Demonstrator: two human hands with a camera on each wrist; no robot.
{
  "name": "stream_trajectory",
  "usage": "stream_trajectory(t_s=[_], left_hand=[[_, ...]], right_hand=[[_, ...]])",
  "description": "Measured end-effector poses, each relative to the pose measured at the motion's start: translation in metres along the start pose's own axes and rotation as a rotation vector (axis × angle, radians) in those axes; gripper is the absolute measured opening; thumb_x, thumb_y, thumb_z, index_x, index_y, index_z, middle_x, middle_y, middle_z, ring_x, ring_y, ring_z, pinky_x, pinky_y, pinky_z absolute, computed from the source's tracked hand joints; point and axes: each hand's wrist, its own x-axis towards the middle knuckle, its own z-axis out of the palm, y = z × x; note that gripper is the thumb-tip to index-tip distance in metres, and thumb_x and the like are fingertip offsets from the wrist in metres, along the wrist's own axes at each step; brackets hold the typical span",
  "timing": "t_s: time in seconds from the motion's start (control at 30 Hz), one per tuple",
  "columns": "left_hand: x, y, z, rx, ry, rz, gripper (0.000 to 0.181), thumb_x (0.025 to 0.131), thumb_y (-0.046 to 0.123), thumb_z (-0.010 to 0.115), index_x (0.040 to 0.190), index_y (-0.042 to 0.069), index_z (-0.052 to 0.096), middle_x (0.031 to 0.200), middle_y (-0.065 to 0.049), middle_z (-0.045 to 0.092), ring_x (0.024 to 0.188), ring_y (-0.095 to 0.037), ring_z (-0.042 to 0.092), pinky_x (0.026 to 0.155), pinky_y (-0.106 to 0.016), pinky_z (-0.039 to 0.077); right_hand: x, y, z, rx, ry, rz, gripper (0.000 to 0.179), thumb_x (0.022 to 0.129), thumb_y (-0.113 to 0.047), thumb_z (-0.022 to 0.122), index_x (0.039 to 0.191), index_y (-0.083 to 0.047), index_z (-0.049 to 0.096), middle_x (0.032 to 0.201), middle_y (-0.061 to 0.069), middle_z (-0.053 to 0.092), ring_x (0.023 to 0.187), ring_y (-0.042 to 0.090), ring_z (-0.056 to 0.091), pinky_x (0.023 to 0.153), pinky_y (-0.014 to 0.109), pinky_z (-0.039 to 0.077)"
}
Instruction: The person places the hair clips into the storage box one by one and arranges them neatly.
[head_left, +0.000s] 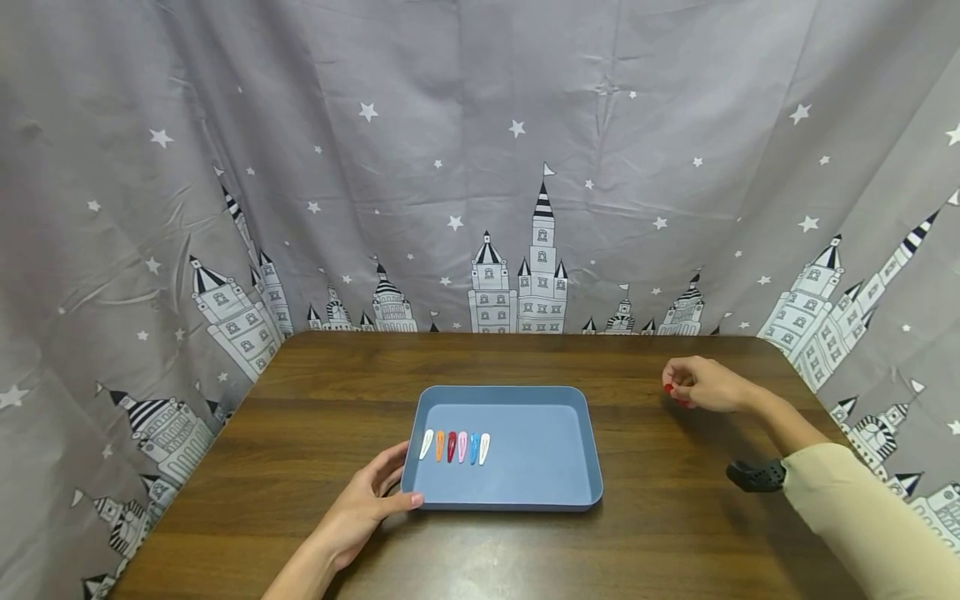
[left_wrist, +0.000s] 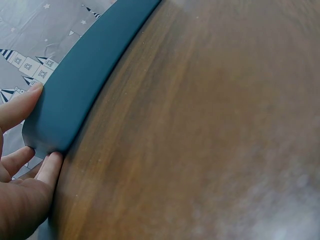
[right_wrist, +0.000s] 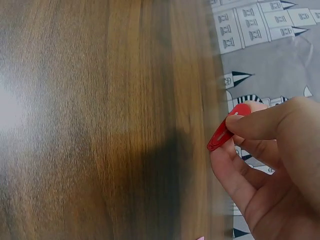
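A blue-grey tray (head_left: 525, 487) stands on the wooden table. My left hand (head_left: 372, 500) grips its near left corner, thumb over the rim and fingers against the outer wall, as the left wrist view also shows. Inside, on the tray's left half, several snap hair clips lie in a row: a white clip (head_left: 426, 444), an orange clip (head_left: 439, 446), a dark red clip (head_left: 452, 447), a pink clip (head_left: 462, 446), a blue clip (head_left: 474, 448) and another white clip (head_left: 484, 449). Right of the tray, my right hand (head_left: 705, 385) pinches a red hair clip (right_wrist: 222, 134) between thumb and fingers above the table.
The wooden table (head_left: 315, 417) reaches back to a grey curtain (head_left: 450, 125) printed with castles and stars. A small pink tip (right_wrist: 200, 238) shows at the bottom edge of the right wrist view. A black strap device (head_left: 756, 476) sits at the right wrist.
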Motion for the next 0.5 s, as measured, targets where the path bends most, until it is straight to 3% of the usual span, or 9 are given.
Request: stream_trajectory(t_s=[0.2,0.5], left_hand=[[0.0,0.0,0.0,-0.005,0.002,-0.006,0.084,0.088,0.002,0.081,0.158,0.003,0.035,0.161,-0.019,0.036,0.149,-0.037,0.03,0.112,-0.04,0.037],[-0.001,0.001,-0.001,-0.011,-0.001,-0.002,0.084,0.089,0.002,0.08,0.158,0.001,0.033,0.162,-0.021,0.034,0.149,-0.039,0.028,0.116,-0.049,0.032]], right_hand=[[0.004,-0.004,0.004,0.008,-0.009,0.005,0.009,0.094,0.006,0.065,0.094,-0.002,0.061,0.077,0.004,0.063,0.068,0.018,0.062,0.061,0.03,0.054],[0.014,-0.014,0.013,0.032,0.0,0.0,0.01,0.092,0.002,0.067,0.09,-0.006,0.062,0.078,0.004,0.067,0.067,0.017,0.065,0.06,0.031,0.057]])
